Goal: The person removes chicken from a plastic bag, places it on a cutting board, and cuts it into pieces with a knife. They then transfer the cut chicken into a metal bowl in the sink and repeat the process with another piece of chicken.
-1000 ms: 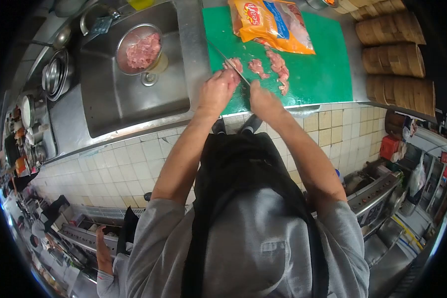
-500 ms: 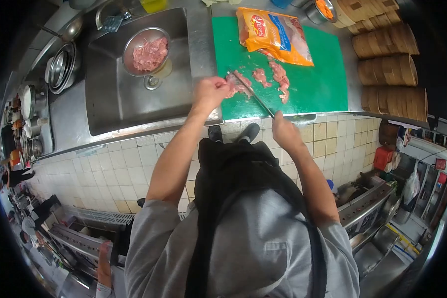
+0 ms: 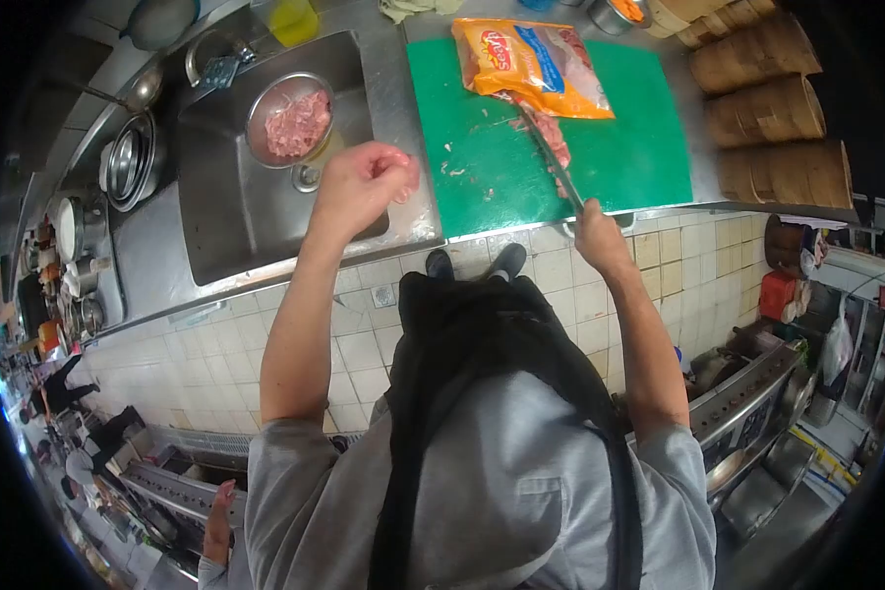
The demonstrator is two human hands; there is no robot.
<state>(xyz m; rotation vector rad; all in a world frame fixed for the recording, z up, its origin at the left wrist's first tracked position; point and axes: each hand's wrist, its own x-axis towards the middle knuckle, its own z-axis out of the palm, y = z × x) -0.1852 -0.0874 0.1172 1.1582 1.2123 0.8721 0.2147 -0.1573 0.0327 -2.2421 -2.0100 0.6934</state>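
left hand grasping raw meat protruding rightward, beyond the cutting board's left edge; right hand clenched round knife, near edge.

Here's the left hand, up over the sink's right side, fingers curled on pink meat. The right hand grips the knife at the green board's near edge, blade slanting far-left alongside a meat strip. Beyond sits the orange bag; leftward, a metal bowl of cut meat; far right, bamboo steamers.
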